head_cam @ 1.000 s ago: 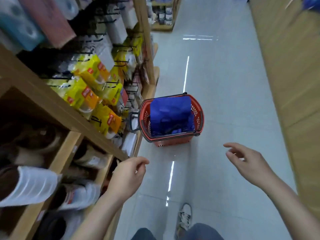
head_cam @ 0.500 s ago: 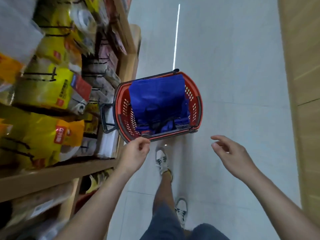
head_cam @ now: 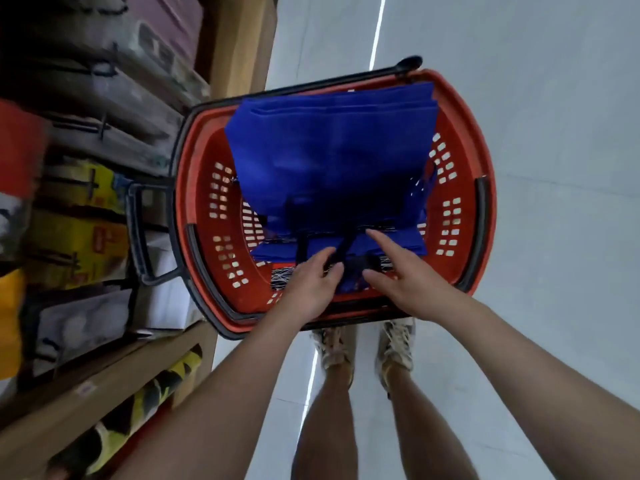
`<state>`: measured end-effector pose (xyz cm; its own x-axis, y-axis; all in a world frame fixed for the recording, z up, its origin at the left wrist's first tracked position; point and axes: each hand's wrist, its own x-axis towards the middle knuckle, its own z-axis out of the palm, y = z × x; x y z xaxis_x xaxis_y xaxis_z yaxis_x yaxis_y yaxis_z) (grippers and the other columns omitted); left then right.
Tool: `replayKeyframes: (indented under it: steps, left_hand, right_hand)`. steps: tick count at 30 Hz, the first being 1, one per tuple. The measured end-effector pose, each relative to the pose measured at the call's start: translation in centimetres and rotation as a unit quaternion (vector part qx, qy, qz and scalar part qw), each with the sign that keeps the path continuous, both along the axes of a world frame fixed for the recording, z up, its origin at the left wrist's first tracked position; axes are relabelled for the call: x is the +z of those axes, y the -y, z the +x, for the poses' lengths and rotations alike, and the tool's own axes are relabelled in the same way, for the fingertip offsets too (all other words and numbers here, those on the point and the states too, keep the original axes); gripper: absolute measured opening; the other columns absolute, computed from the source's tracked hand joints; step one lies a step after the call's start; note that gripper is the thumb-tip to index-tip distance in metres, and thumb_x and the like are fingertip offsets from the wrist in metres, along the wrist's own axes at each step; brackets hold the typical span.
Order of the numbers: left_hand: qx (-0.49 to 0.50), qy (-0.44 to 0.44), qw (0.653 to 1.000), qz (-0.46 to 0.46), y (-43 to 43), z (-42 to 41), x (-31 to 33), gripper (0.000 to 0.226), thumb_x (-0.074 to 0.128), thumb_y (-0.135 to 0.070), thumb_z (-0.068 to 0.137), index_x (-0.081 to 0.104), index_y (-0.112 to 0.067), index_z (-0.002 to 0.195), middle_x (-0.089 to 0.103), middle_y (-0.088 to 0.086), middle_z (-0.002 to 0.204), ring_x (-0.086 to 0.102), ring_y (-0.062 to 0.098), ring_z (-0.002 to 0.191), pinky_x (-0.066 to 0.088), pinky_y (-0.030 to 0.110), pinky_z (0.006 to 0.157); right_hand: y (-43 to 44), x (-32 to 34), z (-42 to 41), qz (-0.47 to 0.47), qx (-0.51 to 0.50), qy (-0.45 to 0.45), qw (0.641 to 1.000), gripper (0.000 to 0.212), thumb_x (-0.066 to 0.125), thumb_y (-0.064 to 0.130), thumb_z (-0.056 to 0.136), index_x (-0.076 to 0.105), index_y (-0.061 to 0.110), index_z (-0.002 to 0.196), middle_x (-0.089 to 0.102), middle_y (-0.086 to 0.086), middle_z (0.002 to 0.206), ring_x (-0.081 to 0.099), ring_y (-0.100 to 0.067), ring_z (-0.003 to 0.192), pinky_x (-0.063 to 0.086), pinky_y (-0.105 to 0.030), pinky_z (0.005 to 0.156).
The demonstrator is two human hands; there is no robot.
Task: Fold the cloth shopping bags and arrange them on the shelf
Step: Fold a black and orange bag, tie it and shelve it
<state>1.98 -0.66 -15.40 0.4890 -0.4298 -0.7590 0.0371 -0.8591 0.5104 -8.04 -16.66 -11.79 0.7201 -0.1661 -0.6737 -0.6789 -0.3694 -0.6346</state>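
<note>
Fingers (head_cam: 381,242) spread on our right hand (head_cam: 408,282) over the blue bags (head_cam: 329,150); left hand (head_cam: 310,289) at a strap (head_cam: 346,247), grip unclear; red basket (head_cam: 249,299) beside left-edge shelf (head_cam: 69,410).

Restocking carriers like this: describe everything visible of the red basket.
The red basket is perforated, plastic-looking, with a dark rim band, a black bar along its far edge and a dark grip at its left. It stands upright on the floor beside the shelf, holding blue bags; the left hand and right hand reach into its near end.
</note>
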Motion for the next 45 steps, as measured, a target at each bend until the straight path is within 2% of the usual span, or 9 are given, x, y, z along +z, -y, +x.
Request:
replayKeyframes:
  steps: [4,9,16,23,27,33,36,40,45]
  left_hand:
    - [-0.105,-0.081,0.990,0.041,-0.5,-0.1,-1.7,0.027,0.062,-0.041,0.091,0.064,-0.036,0.117,0.068,-0.005,0.108,0.063,0.016,0.100,0.050,0.035,0.089]
    - [-0.049,-0.121,0.991,-0.011,-1.4,1.2,0.7,0.009,0.071,-0.033,0.088,0.071,-0.028,0.081,0.070,-0.002,0.075,0.065,0.012,0.073,0.051,0.034,0.069]
    - [0.095,-0.123,0.980,-0.122,-2.4,4.2,8.4,0.023,0.065,-0.052,0.079,0.076,-0.032,0.083,0.075,-0.007,0.084,0.070,0.007,0.085,0.051,0.030,0.081]
    - [0.173,-0.031,0.969,-0.173,-1.4,4.8,11.7,0.023,0.069,-0.049,0.070,0.070,-0.039,0.091,0.067,-0.011,0.085,0.065,0.008,0.085,0.053,0.024,0.071]
    - [0.105,-0.002,0.984,-0.146,-1.6,5.2,11.2,0.073,0.082,-0.040,0.062,0.049,-0.046,0.126,0.051,-0.012,0.117,0.052,0.000,0.110,0.048,0.015,0.088]
    - [-0.066,-0.059,0.994,-0.065,-2.8,3.7,10.0,0.103,0.084,-0.062,0.053,0.023,-0.060,0.136,0.038,-0.024,0.137,0.044,-0.002,0.123,0.044,0.022,0.096]
    - [-0.117,0.148,0.982,-0.024,-2.2,2.2,8.8,0.062,0.074,-0.025,0.084,0.047,-0.044,0.136,0.063,-0.010,0.125,0.060,0.015,0.111,0.051,0.033,0.088]
    - [-0.069,0.188,0.979,-0.036,-2.5,3.3,8.9,0.019,0.060,-0.020,0.094,0.067,-0.037,0.095,0.065,-0.016,0.072,0.064,0.008,0.073,0.043,0.023,0.057]
    - [0.156,0.105,0.980,-0.064,-2.9,5.3,12.0,0.027,0.057,-0.017,0.097,0.058,-0.036,0.079,0.061,-0.016,0.079,0.057,-0.009,0.077,0.036,0.006,0.062]
  right_hand:
    - [-0.5,-3.5,0.7,-0.012,0.161,-0.081,0.984,0.036,0.061,0.032,0.094,0.056,0.029,0.130,0.065,-0.001,0.119,0.058,-0.021,0.112,0.044,-0.031,0.090]
    - [2.2,-1.9,0.6,0.052,0.101,-0.044,0.993,0.017,0.072,0.027,0.086,0.068,0.032,0.102,0.066,0.010,0.094,0.060,-0.004,0.088,0.049,-0.027,0.077]
    - [5.6,2.8,-0.2,0.098,0.022,-0.044,0.994,0.012,0.078,0.031,0.081,0.069,0.040,0.082,0.069,0.017,0.083,0.064,0.000,0.070,0.044,-0.011,0.055]
    - [5.8,7.2,0.1,0.154,-0.229,0.051,0.960,0.012,0.065,0.015,0.090,0.070,0.024,0.085,0.072,0.003,0.094,0.070,-0.010,0.086,0.053,-0.016,0.064]
    - [5.9,9.5,1.6,0.204,-0.429,0.013,0.880,0.022,0.048,0.028,0.102,0.060,0.014,0.091,0.074,-0.006,0.082,0.074,-0.031,0.077,0.055,-0.024,0.052]
    - [7.5,11.2,3.7,0.271,-0.505,-0.004,0.819,0.038,0.043,0.029,0.102,0.042,0.015,0.066,0.062,-0.013,0.064,0.073,-0.031,0.070,0.053,-0.024,0.047]
    - [7.7,11.3,4.1,0.304,-0.521,0.006,0.798,0.035,0.043,0.029,0.102,0.043,0.015,0.070,0.064,-0.013,0.065,0.074,-0.029,0.073,0.054,-0.023,0.050]
    - [8.2,10.8,4.0,0.304,-0.575,0.093,0.754,0.017,0.061,0.027,0.095,0.061,0.010,0.097,0.072,-0.011,0.097,0.071,-0.026,0.102,0.059,-0.027,0.076]
    - [8.9,11.5,3.0,0.061,-0.370,0.100,0.922,0.099,0.079,0.063,0.065,0.026,0.048,0.147,0.029,0.006,0.158,0.032,0.004,0.138,0.040,-0.022,0.095]
